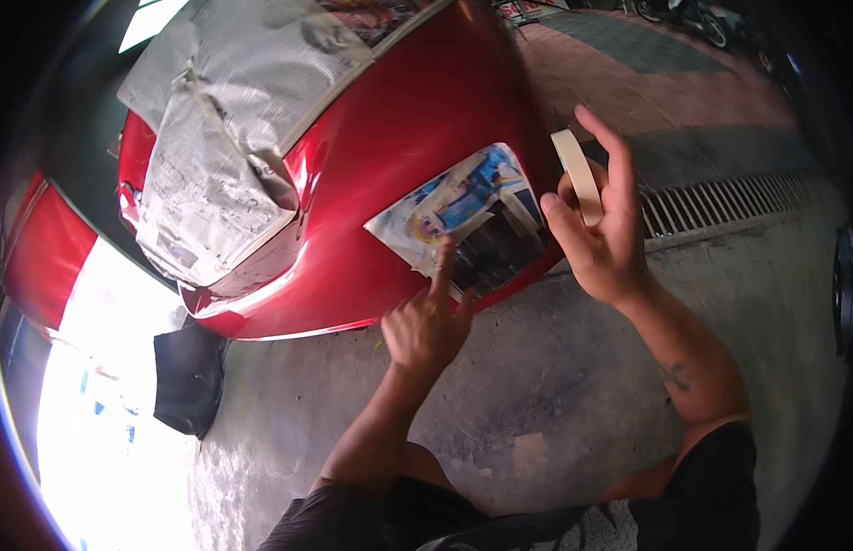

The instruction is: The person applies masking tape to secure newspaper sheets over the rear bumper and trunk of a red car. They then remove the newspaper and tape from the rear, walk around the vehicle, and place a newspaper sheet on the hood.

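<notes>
Over a grey concrete floor [536, 395], with a slatted drain [711, 209] and reddish paving [665, 96] beyond, stands a glossy red car panel [399, 138], partly draped in newspaper [252, 83]. A printed paper patch [458, 197] lies on the panel, one corner pointing left and its upper edge slanting up to the right; the left hand [426, 326] has its index finger extended to it, the other fingers loosely bent and gripping nothing visible. Beside the panel, the right hand [603, 234] holds a cream tape roll [582, 181] in curled fingers, index raised, the roll nearly edge-on, its long axis steep with the top leaning left.
</notes>
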Action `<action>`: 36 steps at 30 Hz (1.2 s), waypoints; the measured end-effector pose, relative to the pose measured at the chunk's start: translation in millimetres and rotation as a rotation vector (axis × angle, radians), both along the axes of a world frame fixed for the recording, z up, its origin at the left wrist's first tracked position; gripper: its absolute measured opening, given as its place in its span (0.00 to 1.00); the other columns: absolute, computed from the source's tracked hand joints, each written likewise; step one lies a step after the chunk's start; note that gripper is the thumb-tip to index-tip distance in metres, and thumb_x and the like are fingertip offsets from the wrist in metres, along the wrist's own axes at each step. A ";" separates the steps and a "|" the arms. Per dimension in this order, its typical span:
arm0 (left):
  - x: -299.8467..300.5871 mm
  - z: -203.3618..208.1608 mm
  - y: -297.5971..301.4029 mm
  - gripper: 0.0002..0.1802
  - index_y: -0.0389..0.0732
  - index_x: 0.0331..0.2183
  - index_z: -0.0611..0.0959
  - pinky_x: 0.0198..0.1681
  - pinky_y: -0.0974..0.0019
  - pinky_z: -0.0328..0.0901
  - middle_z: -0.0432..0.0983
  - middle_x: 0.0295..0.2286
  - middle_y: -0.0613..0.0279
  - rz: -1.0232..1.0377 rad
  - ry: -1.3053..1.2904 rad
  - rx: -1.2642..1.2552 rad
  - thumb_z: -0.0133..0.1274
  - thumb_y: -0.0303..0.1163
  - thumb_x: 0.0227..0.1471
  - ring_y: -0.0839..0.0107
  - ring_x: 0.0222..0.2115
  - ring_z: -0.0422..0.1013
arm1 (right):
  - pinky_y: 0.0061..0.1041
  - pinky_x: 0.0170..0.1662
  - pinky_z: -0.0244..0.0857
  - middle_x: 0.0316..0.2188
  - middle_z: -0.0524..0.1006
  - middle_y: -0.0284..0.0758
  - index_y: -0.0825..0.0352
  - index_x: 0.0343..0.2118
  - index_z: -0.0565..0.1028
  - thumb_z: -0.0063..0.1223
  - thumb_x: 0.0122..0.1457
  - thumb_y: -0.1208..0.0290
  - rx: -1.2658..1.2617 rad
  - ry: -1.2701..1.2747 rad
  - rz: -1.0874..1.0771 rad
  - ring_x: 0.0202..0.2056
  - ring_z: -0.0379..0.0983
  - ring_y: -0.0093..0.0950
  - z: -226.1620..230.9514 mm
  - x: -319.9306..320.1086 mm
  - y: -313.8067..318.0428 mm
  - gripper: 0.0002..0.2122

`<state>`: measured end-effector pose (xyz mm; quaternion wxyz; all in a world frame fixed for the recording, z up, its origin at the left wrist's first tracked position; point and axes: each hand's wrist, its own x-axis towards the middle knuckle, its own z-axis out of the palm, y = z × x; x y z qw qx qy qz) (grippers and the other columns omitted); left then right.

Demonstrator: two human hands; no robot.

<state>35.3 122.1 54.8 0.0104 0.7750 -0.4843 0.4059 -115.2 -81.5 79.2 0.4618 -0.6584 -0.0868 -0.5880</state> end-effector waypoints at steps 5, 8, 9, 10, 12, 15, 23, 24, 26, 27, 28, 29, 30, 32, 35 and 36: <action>9.4 -3.6 24.6 0.45 0.49 0.67 0.68 0.25 0.60 0.74 0.84 0.31 0.58 0.077 0.137 0.001 0.67 0.42 0.50 0.65 0.25 0.80 | 0.17 0.28 0.62 0.29 0.74 0.30 0.67 0.68 0.54 0.52 0.62 0.77 0.061 -0.075 0.036 0.25 0.67 0.13 0.0 -0.6 -8.4 0.32; -6.8 -3.6 29.6 0.40 0.45 0.62 0.75 0.28 0.61 0.73 0.83 0.30 0.58 0.062 0.568 -0.144 0.69 0.37 0.48 0.65 0.24 0.79 | 0.22 0.27 0.69 0.31 0.79 0.38 0.66 0.67 0.55 0.53 0.58 0.79 -0.009 0.149 0.104 0.22 0.73 0.19 -7.0 -3.9 -5.0 0.33; -12.3 1.3 27.7 0.36 0.43 0.59 0.78 0.30 0.62 0.73 0.83 0.31 0.59 -0.051 0.635 -0.210 0.70 0.34 0.48 0.67 0.25 0.78 | 0.24 0.28 0.70 0.34 0.79 0.41 0.65 0.67 0.54 0.52 0.57 0.80 0.026 0.200 0.201 0.24 0.74 0.20 -8.3 -4.9 3.6 0.34; -19.0 6.6 26.4 0.32 0.41 0.56 0.80 0.32 0.63 0.72 0.82 0.31 0.59 -0.163 0.702 -0.278 0.70 0.32 0.48 0.69 0.26 0.77 | 0.26 0.30 0.71 0.37 0.79 0.44 0.65 0.68 0.53 0.51 0.56 0.81 0.059 0.252 0.302 0.26 0.75 0.22 -7.9 -6.0 13.7 0.35; -35.5 21.0 19.1 0.27 0.38 0.50 0.83 0.38 0.64 0.72 0.82 0.33 0.59 -0.356 0.758 -0.371 0.70 0.28 0.47 0.71 0.30 0.76 | 0.28 0.33 0.72 0.40 0.78 0.46 0.64 0.70 0.50 0.51 0.55 0.82 -0.002 0.242 0.357 0.31 0.78 0.24 -15.5 -7.0 21.2 0.39; -50.4 45.9 0.2 0.24 0.36 0.46 0.85 0.45 0.65 0.71 0.81 0.39 0.57 -0.506 0.705 -0.391 0.71 0.28 0.46 0.70 0.39 0.77 | 0.30 0.37 0.74 0.41 0.78 0.47 0.63 0.73 0.45 0.51 0.52 0.83 -0.146 0.271 0.331 0.37 0.80 0.30 -17.4 -7.8 25.0 0.44; -51.8 60.7 -4.1 0.34 0.35 0.48 0.80 0.48 0.59 0.70 0.79 0.44 0.53 -0.527 1.016 -0.287 0.75 0.37 0.41 0.60 0.45 0.76 | 0.37 0.36 0.76 0.34 0.82 0.43 0.63 0.74 0.42 0.61 0.53 0.82 -0.459 0.208 0.074 0.32 0.82 0.40 -16.7 -0.4 36.1 0.49; -51.6 58.6 -4.8 0.34 0.35 0.48 0.80 0.48 0.59 0.70 0.78 0.44 0.54 -0.518 0.911 -0.330 0.76 0.37 0.41 0.60 0.45 0.76 | 0.36 0.35 0.76 0.34 0.82 0.43 0.64 0.74 0.43 0.61 0.53 0.82 -0.473 0.198 0.033 0.32 0.82 0.40 -17.6 0.4 35.8 0.48; -51.9 55.1 -4.2 0.34 0.35 0.47 0.79 0.48 0.60 0.69 0.77 0.43 0.54 -0.490 0.700 -0.416 0.76 0.37 0.39 0.60 0.44 0.75 | 0.35 0.34 0.76 0.36 0.82 0.44 0.67 0.73 0.44 0.62 0.53 0.82 -0.501 0.178 -0.043 0.30 0.82 0.39 -19.6 3.7 35.7 0.48; -53.4 54.9 -3.1 0.34 0.35 0.46 0.79 0.48 0.61 0.70 0.77 0.44 0.56 -0.451 0.707 -0.396 0.76 0.36 0.39 0.63 0.44 0.75 | 0.34 0.32 0.76 0.36 0.83 0.44 0.67 0.73 0.45 0.63 0.52 0.82 -0.517 0.196 -0.064 0.29 0.82 0.39 -18.4 2.3 35.7 0.48; -55.0 55.5 -0.9 0.33 0.35 0.46 0.79 0.48 0.63 0.70 0.76 0.45 0.57 -0.413 0.714 -0.377 0.76 0.35 0.39 0.66 0.44 0.75 | 0.34 0.30 0.76 0.37 0.83 0.44 0.67 0.73 0.45 0.64 0.52 0.81 -0.535 0.215 -0.085 0.27 0.82 0.38 -15.8 -0.1 36.3 0.48; -56.3 55.8 0.4 0.33 0.34 0.46 0.79 0.49 0.64 0.70 0.76 0.45 0.58 -0.375 0.721 -0.358 0.76 0.34 0.40 0.68 0.43 0.75 | 0.33 0.29 0.76 0.37 0.83 0.44 0.67 0.73 0.46 0.65 0.51 0.80 -0.552 0.234 -0.106 0.26 0.81 0.37 -14.5 -1.8 36.8 0.48; -56.0 54.0 0.2 0.33 0.34 0.46 0.79 0.49 0.65 0.70 0.76 0.44 0.59 -0.392 0.748 -0.369 0.76 0.34 0.40 0.69 0.43 0.75 | 0.33 0.28 0.75 0.38 0.83 0.44 0.67 0.73 0.47 0.66 0.51 0.80 -0.566 0.241 -0.129 0.25 0.81 0.37 -14.8 -2.1 37.0 0.49; -54.1 48.6 -0.5 0.32 0.34 0.46 0.79 0.49 0.66 0.69 0.76 0.43 0.60 -0.426 0.798 -0.392 0.76 0.33 0.40 0.71 0.43 0.74 | 0.32 0.26 0.74 0.38 0.83 0.43 0.66 0.73 0.48 0.67 0.50 0.79 -0.595 0.252 -0.173 0.24 0.81 0.35 -15.6 -2.3 38.2 0.49; -56.9 47.1 -3.1 0.31 0.34 0.46 0.80 0.48 0.60 0.70 0.76 0.42 0.54 -0.419 0.896 -0.417 0.75 0.34 0.41 0.62 0.43 0.75 | 0.30 0.24 0.74 0.37 0.83 0.41 0.65 0.73 0.49 0.65 0.50 0.80 -0.666 0.161 -0.304 0.24 0.81 0.33 -11.7 -5.2 43.1 0.47; -58.2 46.5 -3.8 0.31 0.34 0.46 0.80 0.49 0.60 0.70 0.76 0.42 0.54 -0.436 0.928 -0.439 0.74 0.33 0.42 0.62 0.43 0.75 | 0.30 0.24 0.74 0.37 0.83 0.41 0.65 0.73 0.50 0.64 0.51 0.80 -0.661 0.182 -0.321 0.24 0.81 0.33 -10.1 -6.4 46.3 0.47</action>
